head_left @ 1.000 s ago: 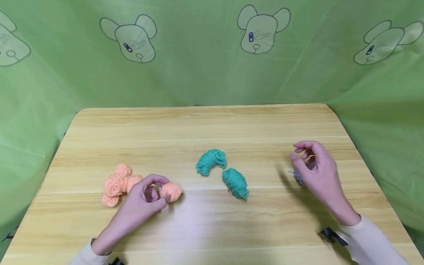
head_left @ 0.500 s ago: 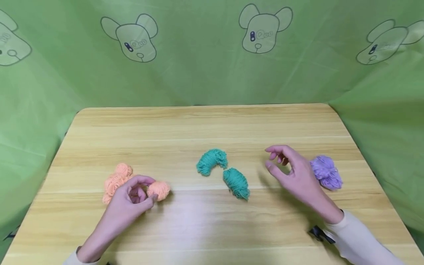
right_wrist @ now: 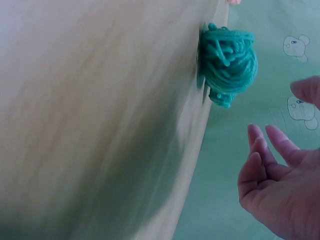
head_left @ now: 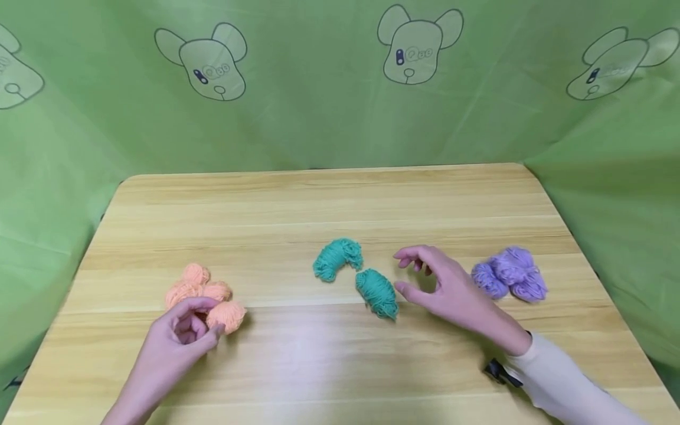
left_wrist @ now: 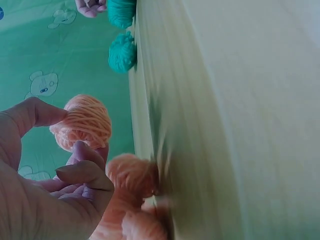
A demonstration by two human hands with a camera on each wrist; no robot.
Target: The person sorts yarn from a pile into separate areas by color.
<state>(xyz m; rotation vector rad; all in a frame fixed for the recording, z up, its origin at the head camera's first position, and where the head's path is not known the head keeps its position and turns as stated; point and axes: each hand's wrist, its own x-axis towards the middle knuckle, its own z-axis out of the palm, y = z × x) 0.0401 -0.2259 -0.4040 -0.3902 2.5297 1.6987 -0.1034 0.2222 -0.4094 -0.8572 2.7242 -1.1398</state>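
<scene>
Between thumb and fingers, my left hand (head_left: 177, 339) pinches a peach ball of yarn (head_left: 227, 316); the left wrist view shows this ball (left_wrist: 82, 122) held clear of the table. Behind it lies a cluster of peach yarn balls (head_left: 183, 291), partly hidden by that hand. My right hand (head_left: 451, 289) holds nothing, its thumb and fingers apart, beside the nearer teal yarn bundle (head_left: 377, 293). Whether a fingertip touches that bundle I cannot tell from the head view; the right wrist view shows a gap between hand and teal yarn (right_wrist: 230, 60).
A second, curved teal yarn bundle (head_left: 337, 260) lies behind the nearer one. Several purple yarn bundles (head_left: 512, 273) sit together to the right, behind the right forearm. All rest on a wooden table (head_left: 297, 206) with green cloth (head_left: 319, 118) hanging behind and at the sides.
My left hand has carried the peach ball leftward to the peach cluster. From the purple yarn, my right hand has moved left toward the teal bundles, uncovering the purple ones.
</scene>
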